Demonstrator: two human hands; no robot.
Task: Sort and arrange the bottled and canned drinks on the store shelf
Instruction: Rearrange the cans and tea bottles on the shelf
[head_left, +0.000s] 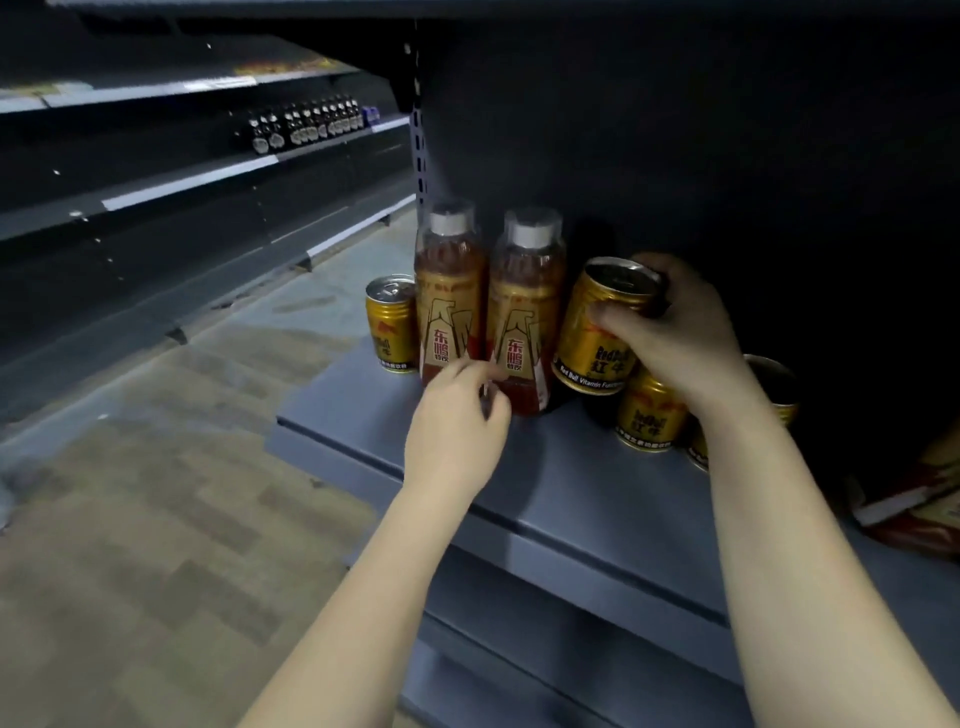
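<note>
Head view, looking down at a grey shelf (597, 499) with a dark back panel.

Right hand (675, 332): fingers and thumb curled round the upper part of a gold can (597, 332), gripping it from the right side. This held can is tilted, top leaning right, its base raised off the shelf and just beside the right bottle. Label reads "Red Bull".

Left hand (457, 415): near the base of the right bottle (524, 312), fingers loosely bent with the tips reaching toward the lower label. Whether the tips touch the bottle cannot be told; the hand is blurred. It holds nothing that shows.

The hands are apart, the right bottle between them.

Drinks on the shelf, left to right:
- a small gold can (389, 325), upright, at the far left end, just beside the left bottle
- left bottle (449, 296), upright, amber drink, grey cap, gold and red label
- right bottle, same kind, upright, touching or nearly touching the left one
- the held can
- a second standing can (647, 415), upright, below the right wrist
- another can (774, 384) further right, partly hidden behind the right forearm

At the right edge lies a red and gold pack (919, 499), blurred.

Across the aisle, far left, dark shelving carries a row of dark bottles (311, 124). Floor (156, 519) is pale tile.
</note>
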